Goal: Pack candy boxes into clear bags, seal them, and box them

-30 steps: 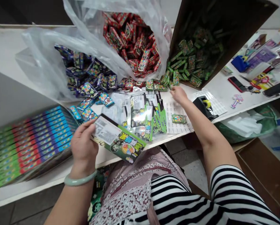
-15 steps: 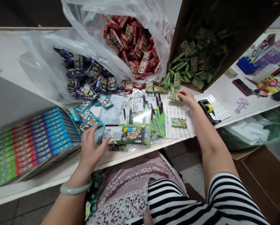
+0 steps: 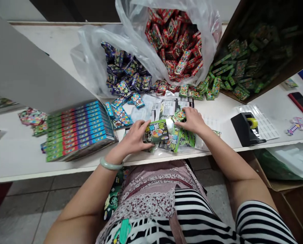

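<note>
My left hand [image 3: 134, 137] is closed round one end of a black and green printed packet [image 3: 157, 131], thumb on top and fingers along its side. From the right, my right hand [image 3: 192, 120] pinches a small green box [image 3: 179, 116] at the packet's right end. Whether the box is inside the packet's mouth or just beside it, I cannot tell. Under both hands lie several more flat black and green packets [image 3: 187, 137], some with white labels. A sheet of small printed stickers [image 3: 207, 122] is partly hidden beneath my right forearm.
Plastic bags of purple boxes [image 3: 131, 71] and red boxes [image 3: 175, 44] stand behind, beside a carton of green boxes [image 3: 239, 67]. Loose blue boxes [image 3: 119, 115] lie near a stack of multicoloured boxes [image 3: 76, 130] on the left. A black tape dispenser [image 3: 246, 130] sits on the right.
My right hand has carried a green box leftward to the packet. My left hand, spread beside the packet before, now grips it. The view has shifted left.
</note>
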Available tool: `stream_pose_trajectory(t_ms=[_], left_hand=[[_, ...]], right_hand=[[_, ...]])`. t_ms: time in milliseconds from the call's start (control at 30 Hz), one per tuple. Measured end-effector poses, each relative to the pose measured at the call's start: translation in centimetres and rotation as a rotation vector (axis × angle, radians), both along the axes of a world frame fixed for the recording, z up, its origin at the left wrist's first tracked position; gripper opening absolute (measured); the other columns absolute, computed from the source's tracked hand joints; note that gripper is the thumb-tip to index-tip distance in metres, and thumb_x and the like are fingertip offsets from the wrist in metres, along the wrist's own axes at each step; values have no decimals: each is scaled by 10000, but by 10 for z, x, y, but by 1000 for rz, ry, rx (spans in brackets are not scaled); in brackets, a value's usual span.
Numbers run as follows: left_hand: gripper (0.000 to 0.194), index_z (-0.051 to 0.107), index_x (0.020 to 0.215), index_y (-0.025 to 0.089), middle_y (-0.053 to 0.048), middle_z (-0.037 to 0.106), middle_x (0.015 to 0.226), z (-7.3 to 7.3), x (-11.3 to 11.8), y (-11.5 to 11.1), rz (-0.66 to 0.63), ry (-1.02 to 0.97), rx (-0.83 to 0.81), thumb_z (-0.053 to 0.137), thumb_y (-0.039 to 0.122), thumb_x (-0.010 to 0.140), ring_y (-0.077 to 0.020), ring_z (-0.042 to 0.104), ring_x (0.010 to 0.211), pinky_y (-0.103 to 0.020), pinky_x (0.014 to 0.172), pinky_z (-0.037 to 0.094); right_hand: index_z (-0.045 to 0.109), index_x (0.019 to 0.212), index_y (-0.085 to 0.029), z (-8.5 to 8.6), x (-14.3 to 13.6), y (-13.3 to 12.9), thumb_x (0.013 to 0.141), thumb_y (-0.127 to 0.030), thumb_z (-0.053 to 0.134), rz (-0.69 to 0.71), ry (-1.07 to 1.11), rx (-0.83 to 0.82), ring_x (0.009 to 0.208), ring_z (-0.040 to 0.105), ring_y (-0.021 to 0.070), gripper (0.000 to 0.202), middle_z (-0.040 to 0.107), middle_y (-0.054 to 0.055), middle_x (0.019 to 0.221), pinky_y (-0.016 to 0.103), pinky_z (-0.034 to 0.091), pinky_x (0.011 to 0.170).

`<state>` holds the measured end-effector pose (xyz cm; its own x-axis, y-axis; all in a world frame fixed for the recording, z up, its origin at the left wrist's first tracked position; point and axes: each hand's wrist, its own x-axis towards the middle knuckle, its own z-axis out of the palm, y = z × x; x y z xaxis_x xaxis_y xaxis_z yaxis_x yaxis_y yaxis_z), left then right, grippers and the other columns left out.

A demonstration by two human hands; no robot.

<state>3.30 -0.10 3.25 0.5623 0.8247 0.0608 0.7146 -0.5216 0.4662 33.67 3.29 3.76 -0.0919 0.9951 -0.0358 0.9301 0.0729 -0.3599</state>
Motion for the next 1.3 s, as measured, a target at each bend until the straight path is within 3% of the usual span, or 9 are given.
stream_pose_trajectory(t_ms=[133, 267, 333, 400, 500, 633, 833, 967, 1300], left_hand=[[960, 360, 1481, 201, -142, 440, 1336, 2, 6, 2, 69, -65, 57, 823, 401, 664, -357, 461, 1288, -523, 1140, 401], [989, 346, 1489, 179, -155, 435, 1341, 1, 2, 2, 105, -103, 93, 827, 441, 665, -357, 458, 1286, -523, 1137, 397], [1003, 333, 1498, 165, -163, 430, 1346, -1, 0, 2, 102, -111, 109, 825, 453, 672, -360, 457, 1286, -528, 1133, 398], [1028, 314, 1508, 162, -164, 425, 1352, -2, 0, 1, 65, -130, 119, 829, 460, 670, -361, 450, 1294, -532, 1129, 401], [1034, 297, 1524, 171, -162, 424, 1357, -2, 2, 3, -34, -157, 137, 821, 471, 684, -358, 452, 1292, -534, 1127, 401], [1049, 287, 1540, 189, -180, 412, 1389, 1, 1, 5, -174, -122, 155, 811, 517, 693, -376, 436, 1304, -551, 1122, 398], [1031, 282, 1549, 226, -166, 431, 1373, 5, -3, 2, -295, -126, 89, 793, 554, 717, -351, 466, 1259, -523, 1074, 446], [1032, 284, 1551, 215, -166, 440, 1346, 6, 2, 1, -364, -195, 64, 771, 605, 730, -335, 481, 1235, -510, 1056, 465], [984, 373, 1512, 240, -135, 479, 1293, 7, 2, 7, -330, -239, -25, 787, 621, 706, -317, 510, 1199, -509, 1045, 470]], right_hand=[[551, 1297, -83, -3, -19, -8, 778, -442, 684, -16, -39, 19, 1231, 512, 425, 645, 549, 258, 1340, 556, 429, 1033], [449, 1397, -94, 13, -5, -13, 759, -282, 675, 77, 184, 163, 1334, 474, 383, 702, 503, 243, 1428, 536, 396, 1120], [421, 1429, -157, 30, 7, -22, 774, -286, 675, 192, 299, 282, 1414, 408, 352, 714, 432, 206, 1504, 539, 367, 1159], [431, 1437, -200, 49, 13, -34, 796, -290, 671, 397, 341, 311, 1433, 398, 316, 689, 416, 176, 1515, 521, 375, 1166], [490, 1418, -191, 71, 11, -48, 814, -263, 662, 669, 252, 206, 1386, 458, 319, 633, 474, 182, 1473, 528, 412, 1135], [582, 1355, -153, 81, 7, -52, 782, -217, 690, 805, 99, 70, 1346, 486, 362, 586, 517, 199, 1457, 574, 431, 1098], [661, 1268, -176, 86, 14, -54, 773, -182, 705, 890, 66, -1, 1336, 501, 349, 497, 524, 175, 1459, 537, 472, 1078], [670, 1250, -202, 89, 14, -55, 778, -184, 715, 877, 119, -6, 1376, 478, 333, 474, 454, 152, 1524, 504, 468, 1099], [681, 1120, -198, 79, 8, -43, 763, -199, 684, 836, 209, -85, 1255, 564, 282, 357, 579, 131, 1338, 470, 484, 1064]])
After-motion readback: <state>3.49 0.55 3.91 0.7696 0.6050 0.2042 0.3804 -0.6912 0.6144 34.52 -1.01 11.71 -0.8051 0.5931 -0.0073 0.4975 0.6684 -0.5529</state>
